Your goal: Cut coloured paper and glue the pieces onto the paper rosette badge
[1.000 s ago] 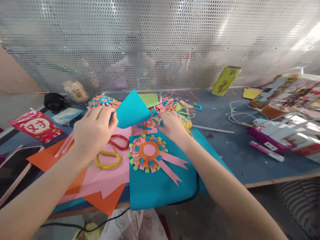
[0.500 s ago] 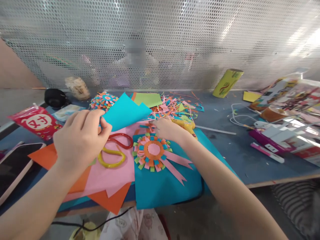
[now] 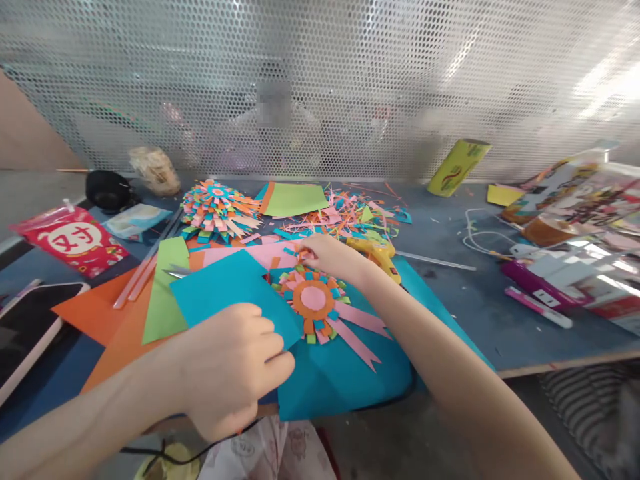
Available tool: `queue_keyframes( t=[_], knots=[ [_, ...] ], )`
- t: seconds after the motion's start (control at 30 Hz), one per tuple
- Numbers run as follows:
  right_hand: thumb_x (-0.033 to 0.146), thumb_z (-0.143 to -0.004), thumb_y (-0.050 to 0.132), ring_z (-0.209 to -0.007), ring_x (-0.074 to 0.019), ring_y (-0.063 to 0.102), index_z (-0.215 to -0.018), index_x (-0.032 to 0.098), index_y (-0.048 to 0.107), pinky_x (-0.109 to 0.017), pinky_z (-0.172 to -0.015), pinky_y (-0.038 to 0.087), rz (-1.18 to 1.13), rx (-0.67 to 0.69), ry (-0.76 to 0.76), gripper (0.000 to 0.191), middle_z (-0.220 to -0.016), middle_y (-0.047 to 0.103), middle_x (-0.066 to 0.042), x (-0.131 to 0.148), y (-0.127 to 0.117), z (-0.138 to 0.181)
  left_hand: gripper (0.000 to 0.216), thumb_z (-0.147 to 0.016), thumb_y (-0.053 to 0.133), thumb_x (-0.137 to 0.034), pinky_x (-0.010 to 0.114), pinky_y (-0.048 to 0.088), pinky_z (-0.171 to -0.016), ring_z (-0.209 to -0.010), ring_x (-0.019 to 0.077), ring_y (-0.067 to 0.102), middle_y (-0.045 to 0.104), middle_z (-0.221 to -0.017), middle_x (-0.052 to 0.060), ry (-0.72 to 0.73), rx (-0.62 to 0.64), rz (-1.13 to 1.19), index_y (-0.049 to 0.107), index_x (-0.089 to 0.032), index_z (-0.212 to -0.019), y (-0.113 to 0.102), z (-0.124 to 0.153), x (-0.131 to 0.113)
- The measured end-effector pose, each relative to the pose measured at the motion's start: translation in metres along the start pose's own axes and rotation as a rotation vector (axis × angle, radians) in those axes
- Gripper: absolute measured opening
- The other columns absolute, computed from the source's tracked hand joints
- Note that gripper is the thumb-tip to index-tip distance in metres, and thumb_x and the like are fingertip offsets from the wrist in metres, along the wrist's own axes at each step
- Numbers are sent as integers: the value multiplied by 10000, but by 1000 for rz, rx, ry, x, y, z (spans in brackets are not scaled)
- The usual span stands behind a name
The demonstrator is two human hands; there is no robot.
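My left hand (image 3: 235,363) is closed on the near edge of a teal paper sheet (image 3: 225,290) and holds it over the pink and orange sheets by the table's front edge. My right hand (image 3: 327,257) rests fingers-down on the far rim of a paper rosette (image 3: 314,300), which has an orange ring, a pink centre and pink ribbon tails. The rosette lies on a larger teal sheet (image 3: 340,373). A second, bigger fringed rosette (image 3: 215,208) lies further back on the left.
A phone (image 3: 30,330) and a red packet (image 3: 75,239) lie at the left. Paper scraps (image 3: 345,213) and a yellow glue gun (image 3: 375,252) sit behind my right hand. A yellow tube (image 3: 457,167), cables and pens lie to the right. A perforated metal screen (image 3: 320,87) backs the table.
My left hand has pulled the teal sheet from the back of the table towards me and down, covering the red and yellow scissor handles. My right hand has stayed at the rosette's far rim.
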State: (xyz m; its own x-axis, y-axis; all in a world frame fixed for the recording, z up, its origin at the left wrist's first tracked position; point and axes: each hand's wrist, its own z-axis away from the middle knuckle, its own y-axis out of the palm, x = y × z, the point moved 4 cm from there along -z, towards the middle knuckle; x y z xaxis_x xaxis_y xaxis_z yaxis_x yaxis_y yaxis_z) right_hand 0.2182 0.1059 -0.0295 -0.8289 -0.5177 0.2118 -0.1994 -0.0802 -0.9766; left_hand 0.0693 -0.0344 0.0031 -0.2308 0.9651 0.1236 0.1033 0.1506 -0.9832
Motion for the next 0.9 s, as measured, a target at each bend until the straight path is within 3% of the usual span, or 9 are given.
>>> queue_keyframes(
  t=[0.13, 0.2, 0.37, 0.6, 0.67, 0.77, 0.83, 0.9],
  knots=[
    [15, -724, 464, -804, -171, 570, -859, 109, 650, -241, -681, 374, -23, -56, 23, 248, -902, 663, -107, -4, 1, -2, 224, -702, 579, -400, 336, 336, -487, -535, 190, 527, 576, -622, 18, -115, 213, 293, 539, -192, -775, 17, -4, 6],
    [26, -720, 467, -757, -163, 565, -822, 107, 650, -240, -663, 376, -41, -88, 38, 225, -856, 661, -99, -6, 0, -2, 293, -750, 547, -458, 327, 352, -516, -582, 201, 561, 610, -669, 28, -137, 222, 324, 552, -185, -855, 18, -6, 11],
    [52, -712, 493, -689, -129, 571, -845, 121, 656, -215, -637, 404, -98, -187, 122, 221, -787, 664, -49, -15, -10, -2, 254, -801, 525, -420, 306, 355, -535, -640, 212, 601, 643, -716, 39, -196, 246, 281, 537, -181, -884, 24, -11, 20],
    [87, -702, 481, -634, -168, 603, -822, 123, 674, -284, -645, 470, -55, -337, 310, 230, -645, 647, -40, -53, -48, -27, 270, -809, 522, -399, 330, 398, -544, -662, 245, 622, 657, -750, 63, -212, 321, 220, 495, -181, -966, 34, -12, 19],
    [75, -707, 463, -747, -205, 624, -887, 107, 670, -326, -709, 479, -8, -389, 351, 277, -756, 672, -83, -66, -63, -39, 261, -808, 526, -378, 340, 413, -556, -677, 252, 627, 658, -768, 66, -209, 328, 220, 490, -182, -976, 34, -12, 18],
    [4, -674, 448, -1041, -262, 568, -1172, 60, 566, -368, -841, 443, 77, -428, 364, 515, -1126, 616, -184, -79, -76, -51, 269, -807, 532, -377, 351, 431, -578, -692, 254, 628, 658, -776, 66, -203, 338, 228, 486, -184, -989, 34, -13, 17],
    [-23, -664, 450, -1121, -274, 527, -1293, 99, 483, -389, -888, 414, 175, -334, 325, 641, -1247, 554, -182, -81, -74, -53, 272, -808, 534, -379, 357, 437, -592, -693, 252, 627, 657, -773, 66, -201, 343, 231, 489, -184, -992, 34, -14, 16],
    [-28, -668, 465, -1081, -280, 554, -1273, 176, 521, -430, -906, 388, 272, -170, 273, 641, -1184, 607, -135, -77, -65, -50, 283, -808, 537, -383, 361, 441, -596, -698, 255, 628, 657, -780, 70, -205, 350, 230, 492, -182, -1002, 35, -14, 16]
  ],
)
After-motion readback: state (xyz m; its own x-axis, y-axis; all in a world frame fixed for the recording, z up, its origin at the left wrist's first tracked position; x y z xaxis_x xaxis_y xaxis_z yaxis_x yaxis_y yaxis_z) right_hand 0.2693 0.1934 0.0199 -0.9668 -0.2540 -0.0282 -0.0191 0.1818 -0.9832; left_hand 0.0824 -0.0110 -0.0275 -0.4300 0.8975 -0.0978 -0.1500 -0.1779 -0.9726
